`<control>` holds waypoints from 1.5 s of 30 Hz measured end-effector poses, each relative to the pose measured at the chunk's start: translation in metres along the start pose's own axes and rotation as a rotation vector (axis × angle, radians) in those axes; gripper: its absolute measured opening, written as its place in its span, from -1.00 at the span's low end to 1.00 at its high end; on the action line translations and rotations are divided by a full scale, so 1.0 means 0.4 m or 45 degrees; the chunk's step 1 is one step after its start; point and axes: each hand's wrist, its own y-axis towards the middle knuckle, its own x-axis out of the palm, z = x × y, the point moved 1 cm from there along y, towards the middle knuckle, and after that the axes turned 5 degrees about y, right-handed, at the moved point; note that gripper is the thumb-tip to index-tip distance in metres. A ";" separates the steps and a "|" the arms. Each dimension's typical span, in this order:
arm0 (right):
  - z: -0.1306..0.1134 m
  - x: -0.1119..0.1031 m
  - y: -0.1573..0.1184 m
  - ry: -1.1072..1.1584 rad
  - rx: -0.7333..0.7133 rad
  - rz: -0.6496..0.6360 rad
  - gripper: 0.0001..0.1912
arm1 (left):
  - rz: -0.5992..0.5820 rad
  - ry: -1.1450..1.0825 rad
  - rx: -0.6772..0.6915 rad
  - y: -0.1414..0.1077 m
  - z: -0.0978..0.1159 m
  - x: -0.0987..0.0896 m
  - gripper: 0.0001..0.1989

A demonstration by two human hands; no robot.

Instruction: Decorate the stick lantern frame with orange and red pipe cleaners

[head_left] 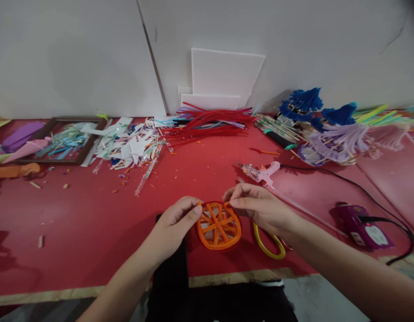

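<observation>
Between my two hands is a round wheel of orange pipe cleaners [219,225], its spokes crossing in the middle and a rim running round most of them. My left hand [180,221] pinches the wheel's upper left edge between thumb and fingers. At the upper right, the fingers of my right hand [257,206] are closed on the curled end of the orange rim strip. Yellow-handled scissors [270,246] lie on the table just under my right hand, their blades mostly hidden. Beyond that hand rests a pink glue gun [260,172] with a clear glue stick in it.
A purple power box [363,227] with black cables sits at the right. Red pipe cleaners [210,123] are heaped at the back. Paper scraps [136,145] and a brown frame [87,158] lie at the left. Blue and lilac fringed pieces [341,134] stand at the back right.
</observation>
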 end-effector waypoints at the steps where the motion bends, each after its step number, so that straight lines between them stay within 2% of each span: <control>1: 0.006 -0.002 0.000 0.006 0.004 0.013 -0.77 | 0.012 0.016 0.012 0.000 0.002 0.001 -0.74; 4: 0.017 -0.013 0.001 -0.057 -0.028 0.029 -0.81 | 0.075 0.014 0.027 -0.007 0.013 0.004 -0.74; 8: 0.012 -0.024 -0.010 -0.347 -0.235 0.044 -0.86 | 0.163 -0.058 -0.006 -0.032 0.026 0.008 -0.70; 12: -0.008 -0.010 -0.029 -0.733 -0.464 -0.001 -0.89 | 0.151 -0.076 -0.018 -0.054 0.021 0.010 -0.72; 17: -0.039 0.017 -0.041 -0.831 -0.842 0.103 -0.76 | 0.119 0.015 -0.016 -0.051 0.006 0.015 -0.78; 22: -0.079 0.046 -0.040 -1.241 -1.027 0.080 -0.76 | 0.128 -0.038 -0.044 -0.043 0.009 0.020 -0.79; 26: -0.106 0.046 -0.040 -1.396 -1.178 0.167 -0.86 | 0.124 -0.058 -0.015 -0.035 0.012 0.021 -0.79; 30: -0.119 0.014 -0.029 -1.347 -1.169 0.290 -0.92 | 0.120 0.036 0.032 -0.027 0.005 0.016 -0.77; 34: -0.125 -0.012 -0.015 -1.334 -1.083 0.317 -0.94 | 0.119 0.217 0.135 -0.023 0.006 0.009 -0.74; 39: -0.120 -0.011 -0.004 -1.305 -1.054 0.354 -0.83 | 0.137 0.285 0.163 -0.023 0.019 0.009 -0.74; 42: -0.118 -0.036 0.008 -1.510 -0.992 0.429 -0.75 | 0.187 0.282 0.195 -0.026 0.026 0.012 -0.73; 45: -0.129 -0.111 0.028 -1.814 -0.972 0.463 -0.79 | 0.198 0.300 0.202 -0.022 0.029 0.014 -0.66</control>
